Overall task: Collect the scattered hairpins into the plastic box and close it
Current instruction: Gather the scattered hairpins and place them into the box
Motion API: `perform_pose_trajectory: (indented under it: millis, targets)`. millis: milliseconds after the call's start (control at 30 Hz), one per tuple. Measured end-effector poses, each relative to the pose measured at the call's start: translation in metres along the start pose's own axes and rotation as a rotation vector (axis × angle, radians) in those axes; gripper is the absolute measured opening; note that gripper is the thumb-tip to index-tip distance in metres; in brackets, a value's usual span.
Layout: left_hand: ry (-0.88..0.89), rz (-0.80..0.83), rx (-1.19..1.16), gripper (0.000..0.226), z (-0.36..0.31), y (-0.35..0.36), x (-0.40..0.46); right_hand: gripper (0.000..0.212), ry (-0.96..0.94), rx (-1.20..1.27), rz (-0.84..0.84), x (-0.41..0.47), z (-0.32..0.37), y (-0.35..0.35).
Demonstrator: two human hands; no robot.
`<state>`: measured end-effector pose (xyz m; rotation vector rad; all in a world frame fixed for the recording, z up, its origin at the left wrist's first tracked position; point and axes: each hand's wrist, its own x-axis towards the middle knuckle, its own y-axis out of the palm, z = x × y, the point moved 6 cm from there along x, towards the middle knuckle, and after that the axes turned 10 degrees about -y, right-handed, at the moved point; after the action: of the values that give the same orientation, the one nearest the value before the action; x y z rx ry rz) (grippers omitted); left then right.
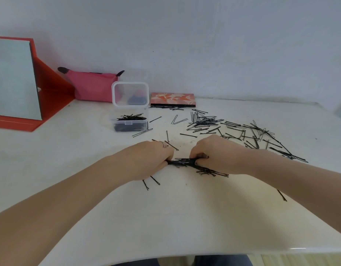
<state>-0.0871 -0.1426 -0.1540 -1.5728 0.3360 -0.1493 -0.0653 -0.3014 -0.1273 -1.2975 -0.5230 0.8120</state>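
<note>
Head view: left hand [152, 158] and right hand [214, 152] curl tight, gripping one hairpin bundle [183, 162] between them

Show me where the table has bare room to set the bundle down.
Bare: the near table between the forearms, and the left stretch between the red mirror stand and the left hand. Crowded: right of the plastic box, where scattered hairpins spread past the right hand.

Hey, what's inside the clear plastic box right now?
The plastic box stands open, its lid raised behind it. Inside lies a pile of black hairpins, some poking above the rim. The pile covers the bottom, so anything beneath it cannot be seen.
</note>
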Motion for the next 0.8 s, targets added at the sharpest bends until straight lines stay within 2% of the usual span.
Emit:
perform_pose_trajectory:
  millis: [233, 433, 700, 800]
  targets:
    - [-0.010, -0.020, 0.041, 0.016, 0.023, 0.000, -0.015, 0.014, 0.080, 0.151, -0.030, 0.006, -0.012, -0.025]
    - [0.003, -0.059, -0.054, 0.023, 0.042, -0.014, -0.027, 0.012, 0.034, 0.157, -0.133, 0.074, 0.007, -0.072]
    - [0.035, -0.164, -0.197, 0.018, 0.075, -0.037, -0.034, 0.016, -0.059, 0.044, -0.186, 0.194, 0.043, -0.084]
    - [0.029, -0.201, -0.223, 0.016, 0.093, -0.049, -0.031, 0.019, -0.059, -0.029, -0.145, 0.217, 0.047, -0.069]
